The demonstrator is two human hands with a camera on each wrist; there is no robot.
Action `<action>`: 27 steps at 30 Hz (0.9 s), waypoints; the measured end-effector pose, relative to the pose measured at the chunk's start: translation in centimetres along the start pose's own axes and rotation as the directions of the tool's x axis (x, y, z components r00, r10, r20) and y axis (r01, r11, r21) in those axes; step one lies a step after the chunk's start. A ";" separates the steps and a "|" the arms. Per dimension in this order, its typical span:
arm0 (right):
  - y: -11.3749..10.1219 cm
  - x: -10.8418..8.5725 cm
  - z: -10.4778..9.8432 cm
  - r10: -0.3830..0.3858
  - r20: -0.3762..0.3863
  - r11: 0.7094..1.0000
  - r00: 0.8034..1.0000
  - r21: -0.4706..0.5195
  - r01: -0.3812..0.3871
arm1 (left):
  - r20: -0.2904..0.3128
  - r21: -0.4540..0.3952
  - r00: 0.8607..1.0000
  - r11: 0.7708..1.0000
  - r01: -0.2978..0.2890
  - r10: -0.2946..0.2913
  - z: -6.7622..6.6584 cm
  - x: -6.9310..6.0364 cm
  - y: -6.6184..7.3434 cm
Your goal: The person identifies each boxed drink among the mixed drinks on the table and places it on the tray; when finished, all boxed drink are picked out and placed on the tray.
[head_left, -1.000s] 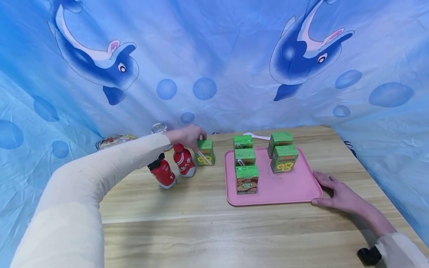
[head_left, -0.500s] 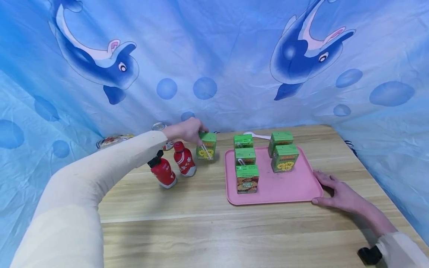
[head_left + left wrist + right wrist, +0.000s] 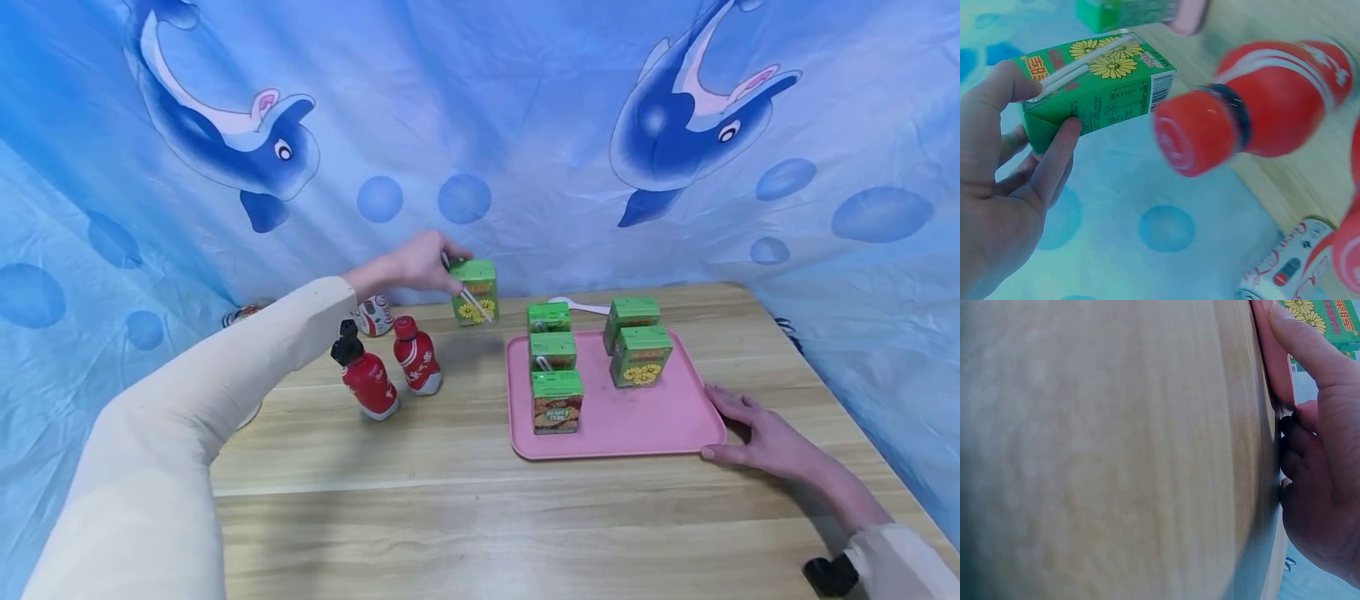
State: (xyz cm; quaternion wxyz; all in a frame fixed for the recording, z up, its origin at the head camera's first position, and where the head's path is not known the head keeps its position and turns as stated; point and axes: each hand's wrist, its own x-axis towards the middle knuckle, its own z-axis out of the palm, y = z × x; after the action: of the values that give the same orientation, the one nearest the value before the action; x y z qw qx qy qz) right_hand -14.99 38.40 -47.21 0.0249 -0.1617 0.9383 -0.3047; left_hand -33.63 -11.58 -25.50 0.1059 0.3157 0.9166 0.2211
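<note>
My left hand (image 3: 429, 262) grips a green juice box (image 3: 475, 293) by its top, with the thumb on one side and fingers on the other. The box hangs above the back of the table, a white wrapped straw on its front. In the left wrist view the juice box (image 3: 1094, 87) shows yellow flowers and a barcode. My right hand (image 3: 765, 437) rests against the right edge of the pink tray (image 3: 637, 425), thumb near its front corner. In the right wrist view, the thumb touches the tray rim (image 3: 1275, 359). Several green boxes stand on the tray, including one front-left box (image 3: 557, 403).
Two red bottles (image 3: 417, 357) stand left of the tray, one with a black top (image 3: 369, 379). Behind them is a Coca-Cola can (image 3: 374, 317). A white spoon (image 3: 581, 306) lies behind the tray. A blue dolphin-printed curtain (image 3: 525, 125) borders the table.
My left hand has lifted the juice box off the table, upward and slightly right. My right hand and the tray have stayed put. More of the can now shows beneath the left arm.
</note>
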 end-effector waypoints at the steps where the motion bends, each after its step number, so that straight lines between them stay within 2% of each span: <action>1: 0.0 0.0 0.0 -0.002 0.000 1.000 1.000 -0.002 0.002 | -0.015 -0.007 1.000 1.000 -0.010 0.010 -0.3 -0.1 0.3; 10: -0.2 0.0 0.0 -0.017 -0.015 1.000 1.000 -0.008 0.017 | -0.108 -0.024 0.991 0.996 -0.082 0.079 -1.7 -0.5 2.7; 14: 0.0 -0.1 0.1 -0.029 -0.028 0.999 0.999 -0.016 0.028 | -0.147 -0.019 0.986 0.996 -0.085 0.082 -1.9 -0.7 4.2; 22: -0.1 -0.1 0.2 -0.024 -0.025 1.000 0.999 -0.014 0.024 | -0.159 -0.032 0.983 0.995 -0.097 0.091 -1.6 -1.2 7.0; 27: 0.0 0.0 0.2 -0.026 -0.030 1.000 0.999 -0.015 0.025 | -0.176 -0.056 0.976 0.989 -0.140 0.128 -0.8 -1.3 8.8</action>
State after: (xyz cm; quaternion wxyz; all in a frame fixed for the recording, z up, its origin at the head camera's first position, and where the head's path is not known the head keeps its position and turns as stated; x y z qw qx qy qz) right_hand -14.92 38.29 -47.35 0.0057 -0.1693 0.9386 -0.3006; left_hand -28.21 -6.45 -20.61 0.0219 0.3526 0.8909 0.2855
